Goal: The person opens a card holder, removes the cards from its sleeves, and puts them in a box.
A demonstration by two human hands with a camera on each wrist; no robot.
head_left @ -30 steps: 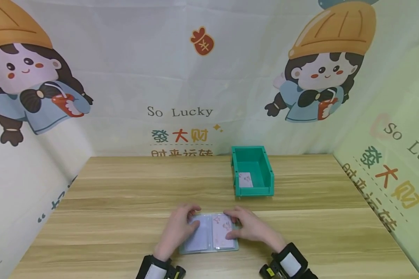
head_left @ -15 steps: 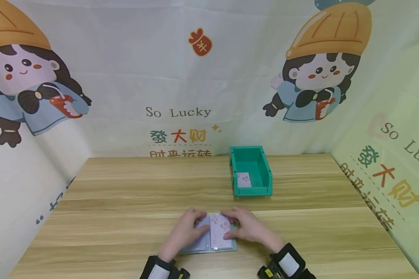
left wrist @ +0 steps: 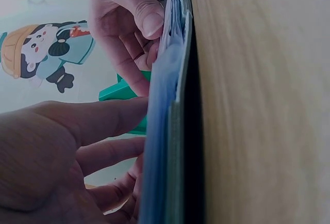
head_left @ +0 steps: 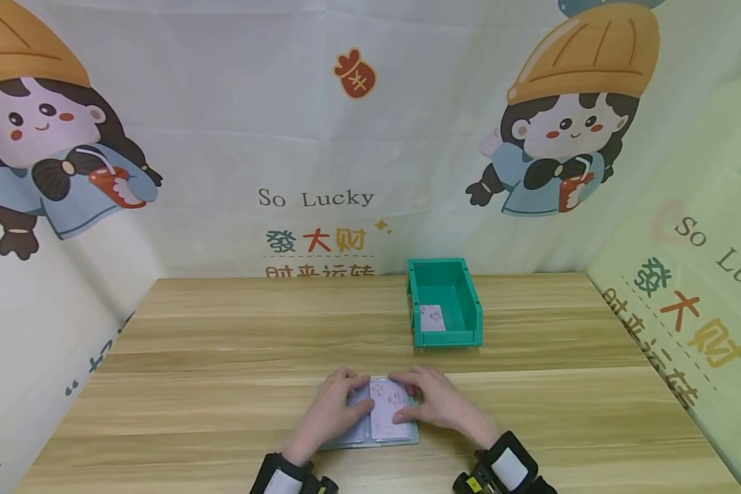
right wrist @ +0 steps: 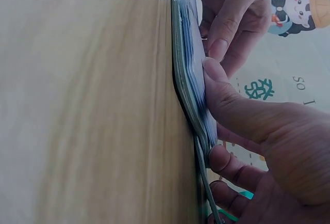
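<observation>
A small card album (head_left: 359,433) lies spread on the table, its clear pockets facing up. Behind the right-hand pocket shows a pale pink card (head_left: 387,412) with a small print. My left hand (head_left: 335,407) reaches over the left page, fingers fairly straight, thumb and forefinger touching it near the middle fold. At the opposite side, my right hand (head_left: 437,399) has its thumb on the pink card's pocket. In the right wrist view, the curled fingers (right wrist: 237,172) of that hand hold the album's outer edge, where several page layers (right wrist: 193,69) show side-on.
Behind the album stands a green open-fronted bin (head_left: 447,338), with another pink printed card (head_left: 432,318) in its front left corner. Both rest on a wood-grain table (head_left: 222,343). A printed cloth (head_left: 222,137) hangs along the back and sides.
My left hand has slid right across the left page to the middle fold, close to the pink card. My right hand stays at the album's right edge.
</observation>
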